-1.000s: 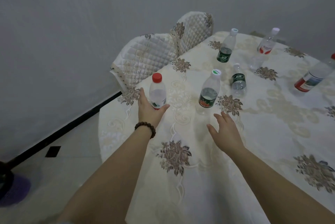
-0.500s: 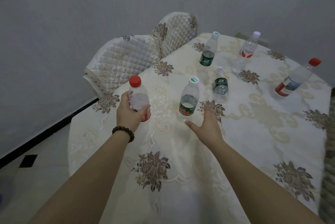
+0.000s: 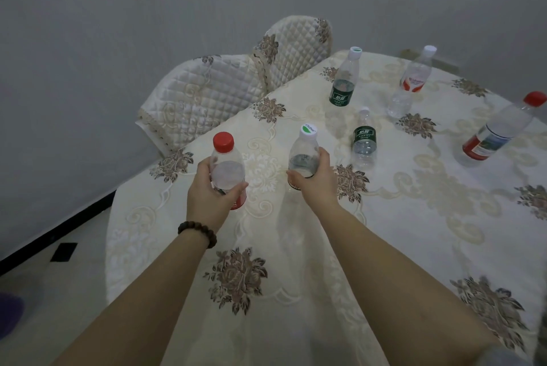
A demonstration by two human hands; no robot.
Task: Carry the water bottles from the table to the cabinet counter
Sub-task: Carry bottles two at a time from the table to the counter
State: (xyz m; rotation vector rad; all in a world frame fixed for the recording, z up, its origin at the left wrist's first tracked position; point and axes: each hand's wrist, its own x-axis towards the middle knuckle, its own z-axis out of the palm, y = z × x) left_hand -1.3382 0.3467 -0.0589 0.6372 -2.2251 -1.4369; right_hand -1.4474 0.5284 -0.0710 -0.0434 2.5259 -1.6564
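My left hand (image 3: 211,198) grips the red-capped bottle (image 3: 226,168); my right hand (image 3: 318,180) wraps the white-capped bottle (image 3: 305,155), both low over the surface (image 3: 399,217). Four bottles wait there; no counter visible, nothing delivered yet.

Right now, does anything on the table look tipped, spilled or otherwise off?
Nothing is spilled or tipped. All six bottles stand upright on the tablecloth. The one oddity: the small green-label bottle seems to have no cap, unlike the rest. The left hand wraps the red-cap bottle; the right hand wraps the green-and-white-cap bottle.
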